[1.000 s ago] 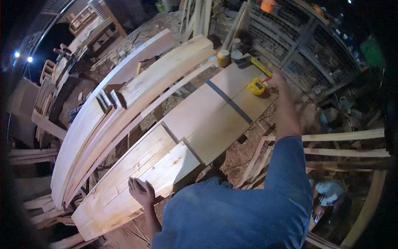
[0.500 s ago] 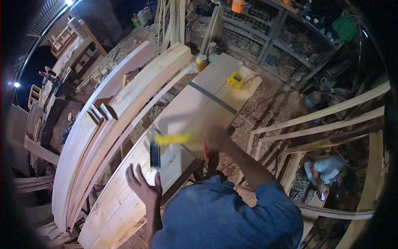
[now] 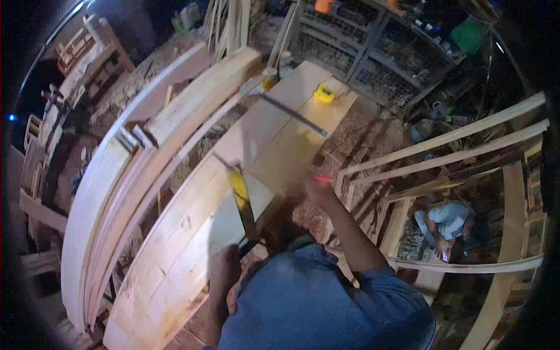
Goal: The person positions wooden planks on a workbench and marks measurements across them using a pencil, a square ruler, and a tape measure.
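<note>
A square with a yellow blade [image 3: 239, 189] and a dark stock lies over the long curved board of joined planks [image 3: 192, 219]. My left hand [image 3: 226, 267] is closed at the stock end, by the board's near edge. Its fingers are in shadow, but the stock runs into them. Further right, my right hand [image 3: 315, 191] is smeared by motion beside the board's right edge. A thin red pencil-like stick [image 3: 322, 179] sticks out of it. Farther up the board are a dark flat bar [image 3: 294, 115] laid across it and a yellow tape measure [image 3: 324, 93].
Thick curved timbers [image 3: 137, 169] stand along the left side. On the right is a wooden frame [image 3: 443, 157], and a person [image 3: 446, 224] sits low behind its rails with a lit phone. A wire-mesh gate [image 3: 361, 55] is at the back. Sawdust covers the floor.
The square has turned, its yellow blade swinging from crosswise to pointing away from me. My left hand has gone from spread to closed at its stock. My right hand has moved right, off the blade.
</note>
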Tool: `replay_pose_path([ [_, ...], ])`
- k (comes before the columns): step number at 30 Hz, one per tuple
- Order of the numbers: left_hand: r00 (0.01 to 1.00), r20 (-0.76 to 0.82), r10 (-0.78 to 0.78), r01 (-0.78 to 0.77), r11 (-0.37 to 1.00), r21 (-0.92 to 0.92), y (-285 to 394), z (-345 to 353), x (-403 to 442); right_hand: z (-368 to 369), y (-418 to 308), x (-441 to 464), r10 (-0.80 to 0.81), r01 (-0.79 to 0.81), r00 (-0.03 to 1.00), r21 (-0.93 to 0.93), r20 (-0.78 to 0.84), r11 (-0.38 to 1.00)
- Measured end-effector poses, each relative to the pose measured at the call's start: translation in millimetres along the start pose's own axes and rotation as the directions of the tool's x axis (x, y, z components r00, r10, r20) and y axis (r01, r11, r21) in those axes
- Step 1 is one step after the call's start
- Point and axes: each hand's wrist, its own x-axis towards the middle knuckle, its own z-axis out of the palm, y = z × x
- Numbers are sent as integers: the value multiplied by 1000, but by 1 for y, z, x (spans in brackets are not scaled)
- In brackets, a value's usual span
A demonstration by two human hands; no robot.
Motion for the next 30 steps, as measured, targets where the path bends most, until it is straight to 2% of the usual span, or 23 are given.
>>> replay_pose_path([
  [1, 999, 40, -13, 18, 991, -130, -4, 10, 2, 10, 4, -2, 39, -28, 999, -271, 35, 962],
  [2, 997, 71, -44, 61, 963, -262, -7, 18, 0, 24, 7, -14, 221, -213, 954, -64, 204, 975],
  [3, 985, 138, -103, 140, 948, -287, 7, 13, 3, 37, 34, -21, 46, -10, 957, -125, 286, 992],
  [4, 999, 3, -32, 32, 951, -307, 5, 24, 1, 48, 76, -28, -132, 200, 913, -142, 386, 970],
  [5, 1000, -6, -18, 15, 938, -347, 0, 31, 4, 63, 102, -36, -308, 406, 823, -116, 477, 906],
  [6, 1000, -22, 8, -16, 922, -387, -5, 36, 4, 83, 53, -41, 509, -447, 733, -245, 450, 860],
  [8, 997, -74, -14, -8, 957, -289, -9, 41, 1, 94, 93, -49, 174, -7, 885, -360, 433, 933],
  [9, 995, -96, -7, -16, 972, -234, -8, 42, 2, 94, 111, -51, -31, 221, 902, -398, 431, 890],
  [10, 996, -72, -57, 46, 987, -152, -5, 35, 1, 96, 116, -51, -56, 240, 900, -383, 433, 892],
  [12, 988, -26, -155, 156, 987, 26, -1, 20, -2, 92, 119, -45, 158, -44, 903, -279, 400, 959],
  [13, 990, -135, -32, 43, 996, 76, -6, 21, -2, 94, 111, -38, 266, -190, 884, -224, 385, 956],
  [14, 967, -232, 100, -68, 987, 143, -15, 26, -1, 98, 104, -25, 461, -273, 788, -439, 409, 856],
  [15, 918, -316, 239, -173, 960, 222, -23, 34, 2, 97, 114, -23, 349, -130, 822, -449, 450, 884],
  [16, 948, -234, 213, -154, 957, 246, -28, 42, 7, 95, 124, -20, 235, 15, 839, -453, 491, 892],
  [18, 930, -235, 282, -206, 931, 300, -31, 54, 21, 89, 140, -19, 123, 141, 841, -432, 527, 891],
  [19, 921, -231, 315, -232, 917, 326, -29, 53, 28, 90, 135, -18, 126, 122, 844, -414, 522, 902],
  [21, 921, -166, 353, -294, 907, 302, -30, 41, 35, 92, 121, -15, 323, -132, 816, -390, 479, 911],
  [22, 920, -145, 365, -304, 896, 323, -29, 39, 40, 92, 88, -10, 507, -361, 739, -375, 443, 854],
  [23, 918, -124, 377, -317, 884, 343, -28, 40, 45, 89, 66, -6, 668, -568, 620, -352, 411, 744],
  [26, 912, -111, 395, -312, 844, 437, -15, 48, 65, 72, 48, -7, 457, -436, 774, -154, 439, 887],
  [27, 909, -105, 403, -316, 832, 457, -10, 48, 71, 65, 62, -5, 374, -312, 825, -209, 425, 927],
  [29, 925, -65, 374, -331, 878, 347, 0, 43, 80, 53, 100, -3, 186, -51, 891, -316, 414, 947],
  [30, 931, -46, 363, -336, 896, 292, 3, 42, 82, 50, 78, -2, 195, -41, 885, -346, 422, 937],
])
